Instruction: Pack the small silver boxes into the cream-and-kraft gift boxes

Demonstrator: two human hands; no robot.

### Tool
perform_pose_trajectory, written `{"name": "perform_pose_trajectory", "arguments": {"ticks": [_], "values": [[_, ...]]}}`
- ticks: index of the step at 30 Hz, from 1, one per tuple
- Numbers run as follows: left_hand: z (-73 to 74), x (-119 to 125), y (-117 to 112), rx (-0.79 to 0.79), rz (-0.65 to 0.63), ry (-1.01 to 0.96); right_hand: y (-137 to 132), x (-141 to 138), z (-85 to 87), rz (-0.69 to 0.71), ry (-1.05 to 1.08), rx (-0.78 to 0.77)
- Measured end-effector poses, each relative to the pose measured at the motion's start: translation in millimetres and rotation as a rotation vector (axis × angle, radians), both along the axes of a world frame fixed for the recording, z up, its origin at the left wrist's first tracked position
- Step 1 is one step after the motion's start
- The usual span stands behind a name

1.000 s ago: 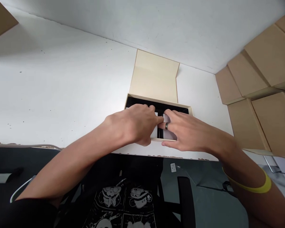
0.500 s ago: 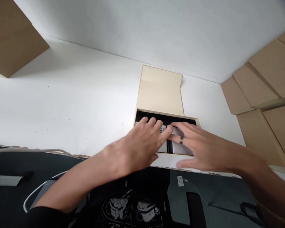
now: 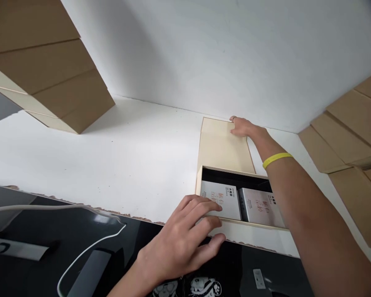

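Note:
A beige gift box with a black lining lies open on the white table near its front edge. Inside it sit two white packets with printed text, side by side. My left hand rests at the box's near left corner, fingers spread, fingertips touching the left packet and the rim. My right hand reaches far forward and grips the far edge of the opened lid flap, which lies flat behind the box. A yellow band circles my right wrist.
Stacks of brown cardboard boxes stand at the back left, and another stack lines the right side. The white wall rises right behind the lid. A white cable runs below the table's front edge.
Both hands were pressing the packets inside the box. My right hand has since left them and reached out to the lid's far edge; my left hand slid back to the near rim.

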State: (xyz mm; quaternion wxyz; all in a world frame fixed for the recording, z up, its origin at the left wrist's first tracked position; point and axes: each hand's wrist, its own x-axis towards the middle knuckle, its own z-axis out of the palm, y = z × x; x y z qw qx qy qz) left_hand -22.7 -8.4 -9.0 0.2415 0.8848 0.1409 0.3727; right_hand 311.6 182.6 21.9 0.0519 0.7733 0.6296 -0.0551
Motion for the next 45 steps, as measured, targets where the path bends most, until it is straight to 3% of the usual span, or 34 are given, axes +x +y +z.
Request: {"name": "perform_pose_trajectory", "arguments": {"ticks": [3,6,8,11,13,15,16,18,22,25,28,30,40,42,45], "values": [[-0.6,-12.7,2.6,-0.029,0.007,-0.101,-5.0,1.6,12.7,0.067,-0.046,0.005],[-1.5,-23.3,4.2,-0.097,-0.026,-0.156,-43.8,1.3,47.2,0.145,-0.055,0.007],[-3.2,-27.7,2.0,-0.166,-0.02,-0.212,-94.7,-7.2,71.4,0.221,-0.073,0.077],[-5.2,-32.3,-2.8,-0.213,0.057,-0.392,-200.5,-35.8,88.3,0.542,-0.198,0.373],[-6.3,-35.7,-2.2,-0.21,0.076,-0.427,-274.9,-55.0,77.9,0.691,-0.151,0.488],[-8.7,-38.6,4.4,-0.208,0.052,-0.281,-337.7,-62.2,52.8,0.777,-0.012,0.432],[-10.5,-39.0,9.8,-0.212,0.044,-0.144,-361.8,-60.2,37.5,0.772,0.006,0.359],[-15.4,-36.4,23.5,-0.221,0.031,0.14,-392.9,-49.0,7.6,0.557,0.025,0.38],[-24.2,-18.9,50.4,-0.273,-0.037,0.432,-399.8,-35.9,-41.5,0.032,0.208,0.628],[-26.0,-6.1,60.8,-0.312,-0.055,0.479,-383.3,-53.4,-74.2,-0.26,0.596,0.811],[-26.1,-2.4,62.5,-0.302,-0.086,0.471,-369.7,-78.9,-97.3,-0.462,0.984,0.818],[-27.7,-3.7,60.8,-0.277,-0.103,0.451,-364.7,-90.4,-103.3,-0.568,1.057,0.794],[-38.9,-14.1,39.5,-0.329,-0.036,0.235,-359.2,-88.4,-109.0,-0.692,0.798,0.842],[-40.6,-18.1,22.6,-0.35,0.051,0.205,-361.8,-86.3,-112.9,-0.717,0.714,0.788],[-46.5,-18.7,-10.9,-0.388,0.289,0.092,-362.4,-85.0,-115.0,-0.73,0.628,0.742]]}}
